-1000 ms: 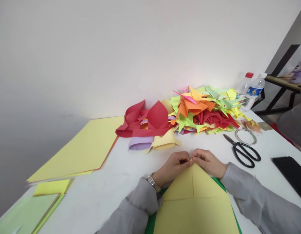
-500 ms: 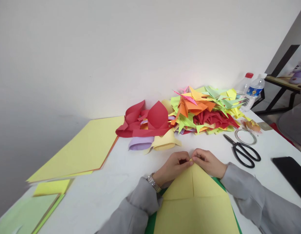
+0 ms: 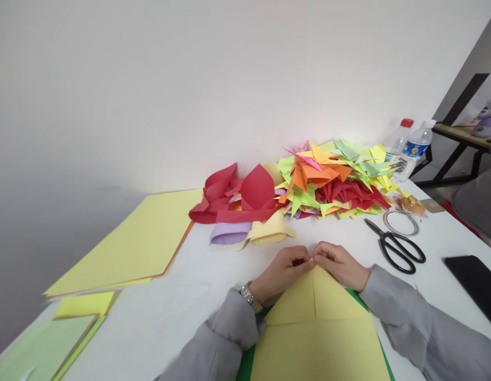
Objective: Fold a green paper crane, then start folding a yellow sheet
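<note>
A sheet of yellow paper [image 3: 320, 344] lies in front of me, its two upper corners folded in so the far end comes to a point. Below it, green edges [image 3: 247, 365] of something flat show on both sides. At the tip, my left hand [image 3: 287, 270] pinches the paper between thumb and fingers. My right hand [image 3: 338, 264] closes on the same tip from the other side, thumb against the fold. Both hands nearly touch each other there, and they hide the very point of the paper.
Folded paper pieces [image 3: 332, 174] in many colours pile up against the wall, beside red paper shapes [image 3: 257, 190]. Black-handled scissors [image 3: 396, 246], a tape roll [image 3: 401, 223], a dark flat object [image 3: 473, 283] and two bottles [image 3: 414, 151] stand rightward. Large yellow sheets [image 3: 137, 238] and green paper [image 3: 46, 344] lie left.
</note>
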The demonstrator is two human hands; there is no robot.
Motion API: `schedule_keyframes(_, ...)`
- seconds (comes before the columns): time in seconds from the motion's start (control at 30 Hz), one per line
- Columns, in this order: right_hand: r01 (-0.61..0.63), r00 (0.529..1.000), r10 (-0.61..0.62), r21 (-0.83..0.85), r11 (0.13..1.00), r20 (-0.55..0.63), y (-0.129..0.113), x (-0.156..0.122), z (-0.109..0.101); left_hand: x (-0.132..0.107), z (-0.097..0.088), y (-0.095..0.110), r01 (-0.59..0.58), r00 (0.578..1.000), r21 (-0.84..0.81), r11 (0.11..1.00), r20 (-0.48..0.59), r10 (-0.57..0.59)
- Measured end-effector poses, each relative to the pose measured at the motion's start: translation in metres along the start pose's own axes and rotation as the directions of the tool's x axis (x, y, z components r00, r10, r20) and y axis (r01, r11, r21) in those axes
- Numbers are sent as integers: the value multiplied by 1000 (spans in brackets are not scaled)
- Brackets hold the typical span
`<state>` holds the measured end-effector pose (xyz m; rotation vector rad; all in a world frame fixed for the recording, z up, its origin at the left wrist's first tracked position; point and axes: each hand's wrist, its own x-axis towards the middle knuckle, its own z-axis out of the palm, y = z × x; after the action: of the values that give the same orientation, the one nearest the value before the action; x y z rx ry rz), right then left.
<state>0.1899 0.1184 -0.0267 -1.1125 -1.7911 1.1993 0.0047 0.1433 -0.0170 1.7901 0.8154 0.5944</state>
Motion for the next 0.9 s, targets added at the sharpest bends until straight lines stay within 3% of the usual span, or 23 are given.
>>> schedule_keyframes(0.53, 32, 999, -31, -112, 993, 10, 1, 0, 0, -2, -1, 5, -50, 998, 29, 998, -23, 51)
schedule_keyframes(0.9, 43, 999, -41, -117, 992, 18, 3, 0, -2, 0, -3, 3, -113, 979, 58, 992, -162, 121)
